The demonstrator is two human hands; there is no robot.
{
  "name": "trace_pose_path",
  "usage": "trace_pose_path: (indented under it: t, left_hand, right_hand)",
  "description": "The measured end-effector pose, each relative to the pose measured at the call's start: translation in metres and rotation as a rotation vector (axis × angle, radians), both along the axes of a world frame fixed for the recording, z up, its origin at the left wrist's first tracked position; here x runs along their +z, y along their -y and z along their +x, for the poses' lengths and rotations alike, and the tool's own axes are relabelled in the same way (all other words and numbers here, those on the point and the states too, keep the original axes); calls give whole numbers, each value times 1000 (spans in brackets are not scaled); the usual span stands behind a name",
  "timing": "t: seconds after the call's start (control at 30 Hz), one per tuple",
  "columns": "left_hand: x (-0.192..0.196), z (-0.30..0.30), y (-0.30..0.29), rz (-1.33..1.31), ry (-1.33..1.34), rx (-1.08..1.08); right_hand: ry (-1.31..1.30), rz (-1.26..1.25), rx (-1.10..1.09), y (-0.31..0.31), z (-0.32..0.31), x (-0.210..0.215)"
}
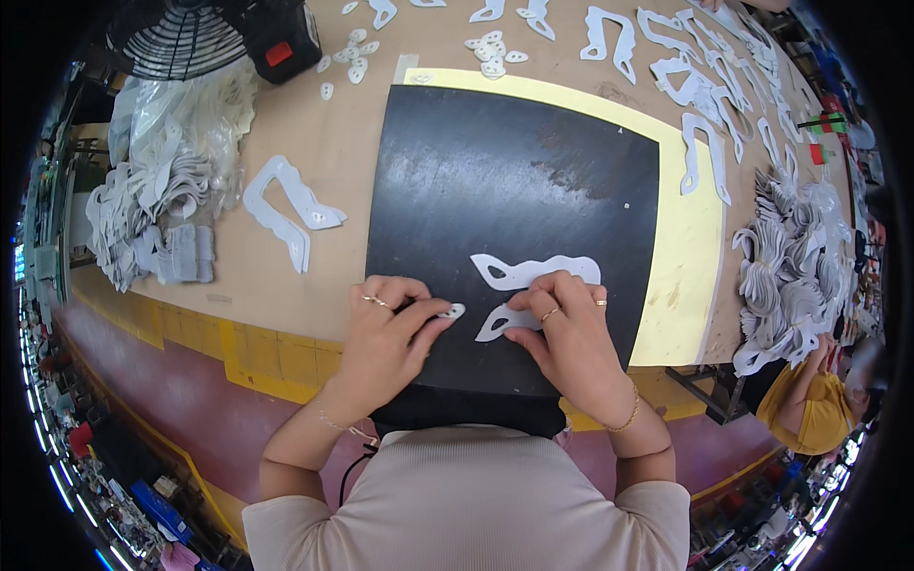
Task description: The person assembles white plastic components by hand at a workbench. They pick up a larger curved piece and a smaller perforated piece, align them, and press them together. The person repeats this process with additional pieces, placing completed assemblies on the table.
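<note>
— Where's the small oval tab (453, 311)?
— Pinched in the left hand (386, 328), on the black mat (514, 181) — beside the white cutout (528, 274).
— And the right hand (562, 328)?
— Fingertips pressed together, pinning that cutout flat (probably steadying it).

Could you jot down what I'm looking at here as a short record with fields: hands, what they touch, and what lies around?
Left hand: pinches a small white oval piece
Right hand: presses on a white curved cut-out
Work surface: black mat over a yellow sheet on a brown table
Left of mat: another white cut-out, a heap of them
Right of mat: stacked white cut-outs
Top left: fan
</note>
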State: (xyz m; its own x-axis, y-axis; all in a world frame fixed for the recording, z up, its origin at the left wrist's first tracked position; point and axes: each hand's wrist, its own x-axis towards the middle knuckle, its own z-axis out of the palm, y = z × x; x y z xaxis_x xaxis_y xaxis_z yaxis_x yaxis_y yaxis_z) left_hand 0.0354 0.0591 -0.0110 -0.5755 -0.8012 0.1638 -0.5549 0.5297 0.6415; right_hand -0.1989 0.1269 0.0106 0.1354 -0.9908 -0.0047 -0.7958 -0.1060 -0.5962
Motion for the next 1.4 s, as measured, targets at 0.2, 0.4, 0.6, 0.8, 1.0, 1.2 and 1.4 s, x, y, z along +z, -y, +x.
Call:
trace_pose_path:
  t: [0.2, 0.4, 0.6, 0.8, 1.0, 1.2, 1.4]
  left_hand:
    - [-9, -7, -14, -41, -33, 35]
    - [-10, 7, -19, -129, -52, -58]
    - [-6, -4, -21, -125, -58, -125]
    - [-5, -17, -20, -80, -75, -64]
    - [-3, -28, -23, 118, -182, -49]
    - [6, -22, -19, 176, -176, 26]
    - [4, -20, -18, 124, -68, 37]
  right_hand:
    - [3, 76, -28, 0, 3, 5]
    - [150, 179, -42, -1, -11, 10]
    - [290, 237, -44, 1, -24, 23]
    - [429, 210, -58, 0, -33, 23]
    - [697, 332, -261, -5, -30, 12]
    - [718, 413, -331, -3, -27, 10]
    - [630, 397, -286, -4, -25, 9]
